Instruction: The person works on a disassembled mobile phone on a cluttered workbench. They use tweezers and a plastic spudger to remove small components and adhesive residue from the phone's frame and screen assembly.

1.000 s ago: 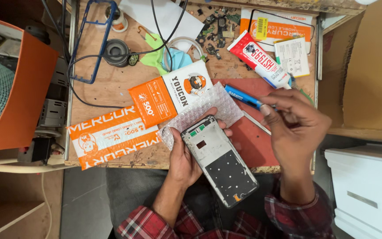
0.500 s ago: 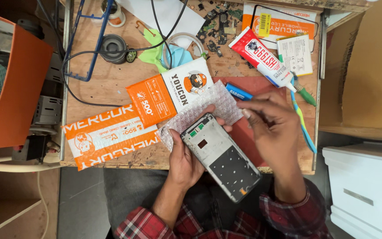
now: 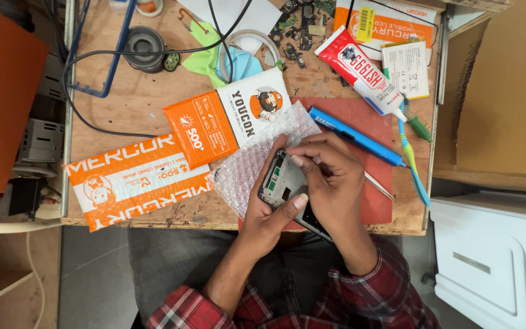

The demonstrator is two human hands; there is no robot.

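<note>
An opened phone frame [image 3: 280,183], grey with bare inner parts showing, rests in my left hand [image 3: 267,216], which grips it from below with the thumb across its lower half. My right hand [image 3: 336,183] lies over the frame's right side, its fingertips bunched on the upper edge. Whether they pinch some small part is hidden. Both hands hover over the table's front edge, above a sheet of bubble wrap [image 3: 248,167] and a red mat [image 3: 360,116].
Metal tweezers [image 3: 380,186] and a blue screwdriver [image 3: 353,134] lie on the mat by my right hand. A red-and-white glue tube [image 3: 360,70], orange-and-white padded envelopes [image 3: 153,164], cables, small circuit parts and a solder reel [image 3: 144,45] crowd the wooden table [image 3: 129,103].
My right hand has come left from the mat's right part and settled on the phone frame. My left hand has lifted the frame slightly toward the bubble wrap.
</note>
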